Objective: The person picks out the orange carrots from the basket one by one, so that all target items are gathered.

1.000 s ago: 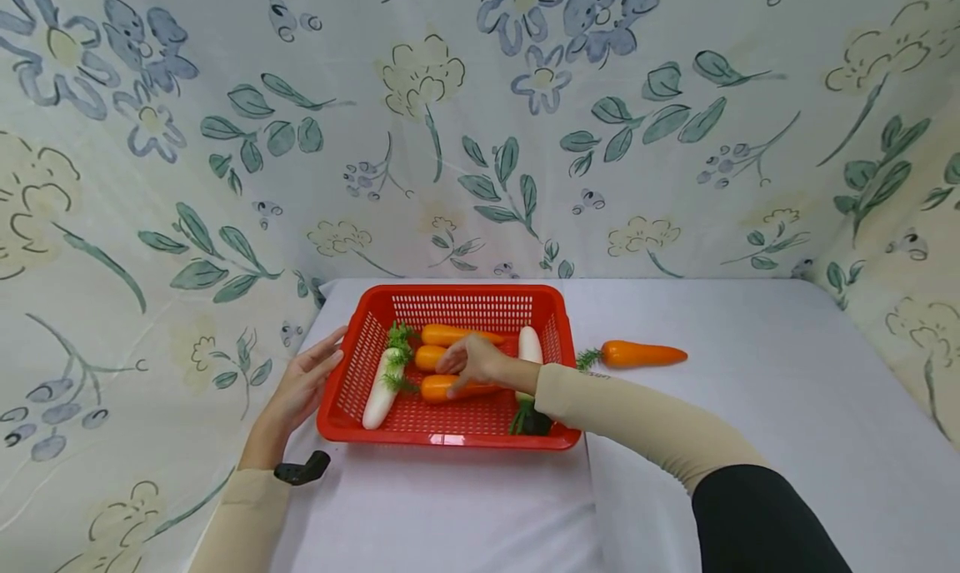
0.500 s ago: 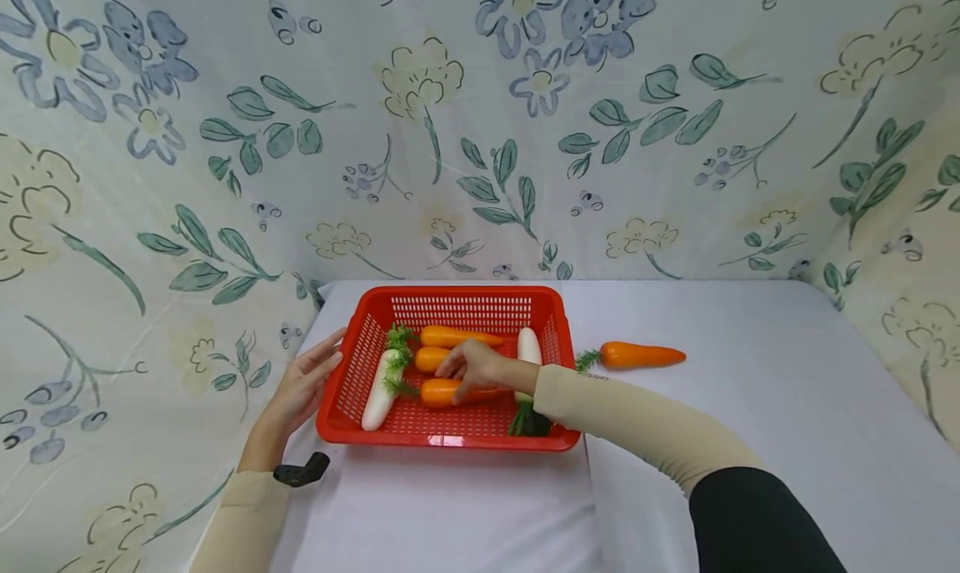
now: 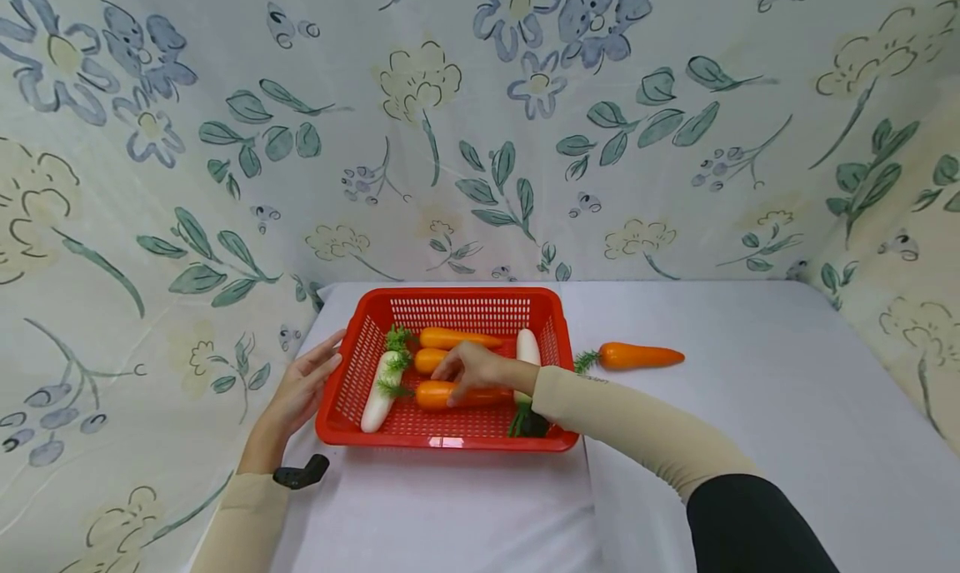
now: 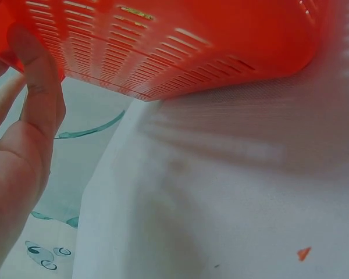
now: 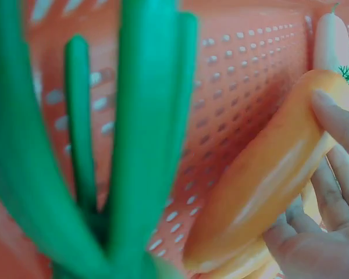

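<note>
A red slotted basket [image 3: 375,440] holds orange carrots and white radishes. Inside it, my right hand [image 3: 480,366] pinches the front carrot [image 3: 429,396], its thumb on the near side; in the right wrist view the thumb and fingers lie on opposite sides of that carrot [image 5: 262,174]. Just behind are a middle carrot [image 3: 427,361], partly covered by the hand, and a back carrot [image 3: 450,337]. My left hand [image 3: 302,387] touches the basket's left side with fairly straight fingers; the left wrist view shows it against the wall [image 4: 157,52].
One white radish [image 3: 378,398] with green leaves lies at the basket's left, another [image 3: 528,346] at its right. Near the front right corner sits a dark green vegetable [image 3: 534,423], partly hidden. Outside, a carrot [image 3: 637,356] lies on the white-covered table [image 3: 750,390]. Floral cloth hangs behind.
The front carrot has shifted slightly left and toward me as my right thumb and fingers took hold of it. The left hand stays at the basket's side.
</note>
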The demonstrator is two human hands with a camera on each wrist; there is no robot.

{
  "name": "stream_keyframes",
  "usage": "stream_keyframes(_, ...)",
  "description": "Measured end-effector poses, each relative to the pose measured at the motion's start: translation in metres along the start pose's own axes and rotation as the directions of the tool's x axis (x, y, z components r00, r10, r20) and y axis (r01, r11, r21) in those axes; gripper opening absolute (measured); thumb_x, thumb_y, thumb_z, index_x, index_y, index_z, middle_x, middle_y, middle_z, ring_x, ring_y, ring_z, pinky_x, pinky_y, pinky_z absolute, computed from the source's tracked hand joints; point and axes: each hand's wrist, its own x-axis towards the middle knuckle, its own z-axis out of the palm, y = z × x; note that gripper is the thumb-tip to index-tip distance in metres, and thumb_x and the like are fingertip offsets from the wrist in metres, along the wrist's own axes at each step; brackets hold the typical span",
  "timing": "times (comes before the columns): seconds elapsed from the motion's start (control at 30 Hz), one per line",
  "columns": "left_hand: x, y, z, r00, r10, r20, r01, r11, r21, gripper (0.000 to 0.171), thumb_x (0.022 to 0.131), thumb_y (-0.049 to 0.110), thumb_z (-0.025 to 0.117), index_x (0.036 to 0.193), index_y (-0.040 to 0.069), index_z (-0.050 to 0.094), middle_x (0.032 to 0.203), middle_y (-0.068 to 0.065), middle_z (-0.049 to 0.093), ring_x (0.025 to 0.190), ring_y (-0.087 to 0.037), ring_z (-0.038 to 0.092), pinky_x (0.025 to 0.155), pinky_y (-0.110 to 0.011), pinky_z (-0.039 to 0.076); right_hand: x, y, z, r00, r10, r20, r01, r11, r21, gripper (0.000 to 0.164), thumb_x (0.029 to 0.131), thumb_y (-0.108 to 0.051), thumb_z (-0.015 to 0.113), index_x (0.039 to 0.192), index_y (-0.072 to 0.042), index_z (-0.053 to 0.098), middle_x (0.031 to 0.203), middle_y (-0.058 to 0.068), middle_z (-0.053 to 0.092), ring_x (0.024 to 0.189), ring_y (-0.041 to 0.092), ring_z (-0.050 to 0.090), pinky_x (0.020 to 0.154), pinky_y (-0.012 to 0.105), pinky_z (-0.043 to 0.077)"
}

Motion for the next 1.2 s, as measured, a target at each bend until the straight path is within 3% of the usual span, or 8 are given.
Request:
stream_keyframes(0.27, 0.000, 0.001, 0.001, 1.000, -0.007, 0.001, 0.007, 1.000, -0.014, 0.052, 0.106, 0.011, 0.048, 0.156, 0.007, 0.033, 0.122, -0.005, 0.057, 0.103, -0.013, 0.063, 0.087, -0.029, 0.056, -0.002, -0.014, -0.011, 0.997, -0.058, 0.045, 0.056, 0.998, 0.040, 0.041, 0.076, 0.001, 0.085, 0.115, 0.002, 0.072, 0.114, 0.010, 0.072, 0.104, 0.021, 0.066, 0.085, 0.026, 0.056)
stream_keyframes(0.5, -0.001, 0.001, 0.002, 1.000, -0.013, 0.001, 0.013, 1.000, -0.015, 0.052, 0.106, 0.013, 0.048, 0.156, 0.009, 0.033, 0.126, -0.005, 0.057, 0.107, -0.014, 0.062, 0.089, -0.030, 0.055, -0.014, -0.027, -0.036, 0.998, -0.060, 0.029, 0.059, 0.997, 0.046, 0.040, 0.079, 0.000, 0.083, 0.117, 0.000, 0.072, 0.121, 0.010, 0.068, 0.112, 0.027, 0.063, 0.088, 0.029, 0.056)
stream_keyframes(0.77, -0.001, 0.002, 0.002, 1.000, -0.013, -0.003, 0.013, 1.000, -0.025, 0.053, 0.106, 0.014, 0.049, 0.156, 0.011, 0.033, 0.130, -0.004, 0.058, 0.109, -0.014, 0.063, 0.090, -0.032, 0.055, -0.034, -0.036, -0.071, 0.997, -0.071, -0.006, 0.071, 0.996, 0.056, 0.041, 0.081, -0.005, 0.083, 0.120, -0.005, 0.072, 0.121, 0.007, 0.068, 0.103, 0.025, 0.068, 0.085, 0.032, 0.058)
stream_keyframes(0.97, -0.001, 0.001, 0.002, 1.000, -0.017, -0.013, 0.016, 1.000, -0.009, 0.053, 0.106, 0.015, 0.050, 0.156, 0.011, 0.034, 0.131, -0.002, 0.057, 0.113, -0.013, 0.062, 0.091, -0.031, 0.055, -0.053, -0.037, -0.096, 0.996, -0.087, -0.034, 0.089, 0.992, 0.086, 0.042, 0.080, -0.004, 0.084, 0.120, -0.008, 0.073, 0.122, 0.006, 0.068, 0.106, 0.027, 0.068, 0.089, 0.035, 0.057)
stream_keyframes(1.2, -0.001, 0.003, 0.002, 1.000, -0.026, -0.013, 0.026, 1.000, -0.008, 0.054, 0.106, 0.015, 0.050, 0.156, 0.011, 0.033, 0.132, -0.001, 0.058, 0.113, -0.013, 0.062, 0.091, -0.031, 0.054, -0.079, -0.032, -0.123, 0.993, -0.084, -0.079, 0.087, 0.995, 0.040, 0.045, 0.080, -0.009, 0.085, 0.123, -0.009, 0.072, 0.128, 0.006, 0.065, 0.109, 0.025, 0.066, 0.092, 0.038, 0.055)
